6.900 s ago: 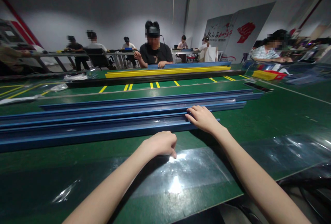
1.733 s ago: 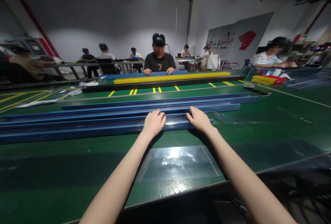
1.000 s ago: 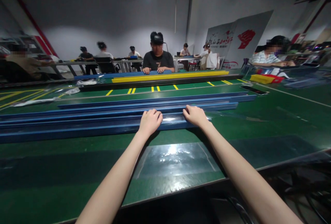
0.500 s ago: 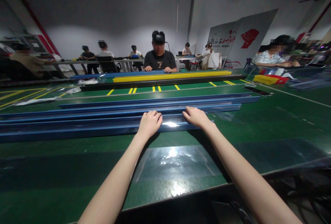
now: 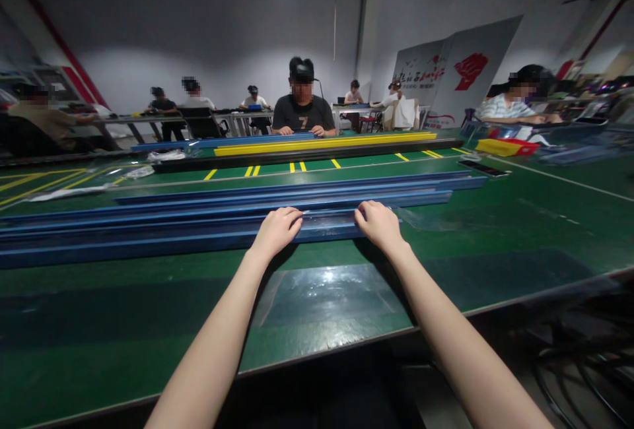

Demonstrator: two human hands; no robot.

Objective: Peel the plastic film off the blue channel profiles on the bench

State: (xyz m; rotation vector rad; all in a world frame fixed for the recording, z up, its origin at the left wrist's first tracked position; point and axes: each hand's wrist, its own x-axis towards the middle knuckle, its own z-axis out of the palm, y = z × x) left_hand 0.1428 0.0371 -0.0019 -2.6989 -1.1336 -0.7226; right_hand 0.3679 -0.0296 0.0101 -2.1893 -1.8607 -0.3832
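Along the near edge of the long green-topped table (image 5: 555,218), below the forearms, lies clear, glossy plastic film (image 5: 331,287) that catches the light in a pale, rippled patch; its outline is faint, and whether it is one sheet or several overlapping is hard to tell. Just beyond it, running parallel to that edge, is the nearest long blue trough-shaped strip (image 5: 198,237), smooth and shiny, with raised rims along both sides; its left end is cut off from view, and its right end shows just past the right hand. The left hand (image 5: 277,231) rests on this strip, fingers together and bent over it; the right hand (image 5: 380,224) lies farther along, near the right end, fingers bent and thumb a little apart. The fingertips of both are hidden, so I cannot tell whether either pinches the strip or only presses it. Behind lie more blue trough-shaped strips (image 5: 426,198), close together, their exact number hard to make out. Past them, towards the table's right side, is a flat dark phone-like slab (image 5: 483,168). Near the far edge stretch a long black strip (image 5: 307,154), a bright yellow strip (image 5: 327,144) and another blue strip (image 5: 222,142), behind which sits a person in a dark T-shirt (image 5: 304,115).
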